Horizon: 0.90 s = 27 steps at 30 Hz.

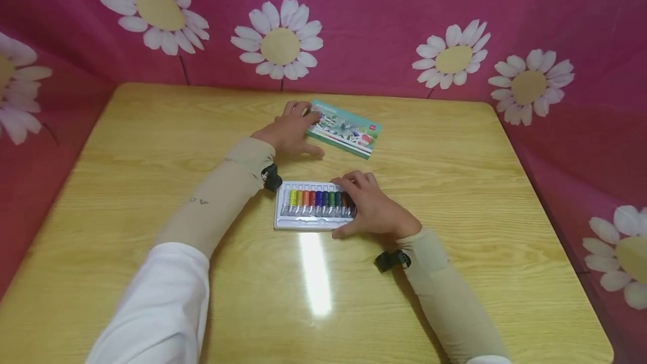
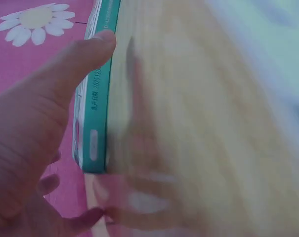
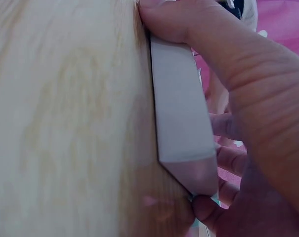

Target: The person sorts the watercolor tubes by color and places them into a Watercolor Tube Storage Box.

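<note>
A white plastic tray of paint tubes (image 1: 315, 222) lies on the table, its tubes in a row from yellow through red, blue and green to brown. My right hand (image 1: 374, 206) grips the tray's right end, thumb on the near side and fingers on the far side; in the right wrist view the thumb lies against the tray's pale side wall (image 3: 181, 98). Beyond the tray is a flat teal box (image 1: 346, 128) with a printed leafy picture. At its left end is my left hand (image 1: 288, 131), fingers spread and thumb apart; its edge (image 2: 97, 113) shows beside the thumb.
The wooden table (image 1: 429, 173) has rounded corners. A pink cloth with white daisies (image 1: 364, 27) hangs behind it and along the sides. A bright light reflection lies on the tabletop in front of the tray. Each wrist wears a small black camera (image 1: 271, 177).
</note>
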### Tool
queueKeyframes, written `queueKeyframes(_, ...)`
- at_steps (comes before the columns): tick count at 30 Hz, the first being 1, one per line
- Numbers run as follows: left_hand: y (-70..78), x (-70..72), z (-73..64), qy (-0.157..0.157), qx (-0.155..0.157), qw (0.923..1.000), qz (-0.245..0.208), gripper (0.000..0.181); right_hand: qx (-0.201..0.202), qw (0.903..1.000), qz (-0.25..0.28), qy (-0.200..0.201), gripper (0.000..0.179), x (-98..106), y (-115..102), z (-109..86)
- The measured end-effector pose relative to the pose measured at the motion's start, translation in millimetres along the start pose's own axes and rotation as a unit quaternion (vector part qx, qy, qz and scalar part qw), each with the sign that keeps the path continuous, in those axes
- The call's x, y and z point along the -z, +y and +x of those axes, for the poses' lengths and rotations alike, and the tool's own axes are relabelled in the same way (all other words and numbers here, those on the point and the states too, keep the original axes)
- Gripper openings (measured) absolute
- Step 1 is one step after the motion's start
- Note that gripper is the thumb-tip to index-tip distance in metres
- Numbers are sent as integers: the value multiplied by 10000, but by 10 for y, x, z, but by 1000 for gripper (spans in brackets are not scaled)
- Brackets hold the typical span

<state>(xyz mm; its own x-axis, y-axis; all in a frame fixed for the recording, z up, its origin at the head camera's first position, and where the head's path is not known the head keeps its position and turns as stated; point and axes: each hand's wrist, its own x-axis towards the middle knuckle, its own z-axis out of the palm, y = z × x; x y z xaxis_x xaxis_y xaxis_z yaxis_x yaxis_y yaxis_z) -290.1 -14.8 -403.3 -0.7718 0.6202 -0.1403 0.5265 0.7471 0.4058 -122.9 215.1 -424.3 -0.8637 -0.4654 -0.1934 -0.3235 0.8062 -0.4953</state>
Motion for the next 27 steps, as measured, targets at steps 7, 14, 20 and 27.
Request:
queueKeyframes(7,196,83,311,-146,109,9993,332,122,99,9999,-52,-20,109,-11,24,-12)
queueKeyframes(14,369,47,465,-489,-2,9932,1056,124,114,9999,3,-62,109,-44,-17,-11)
queueKeyframes(20,407,-25,473,-792,-28,9887,1274,119,39,10000,29,-72,111,-87,-49,-18)
queueKeyframes(27,330,109,393,-1207,74,9869,1071,113,-128,9999,-29,-39,110,4,-29,-47)
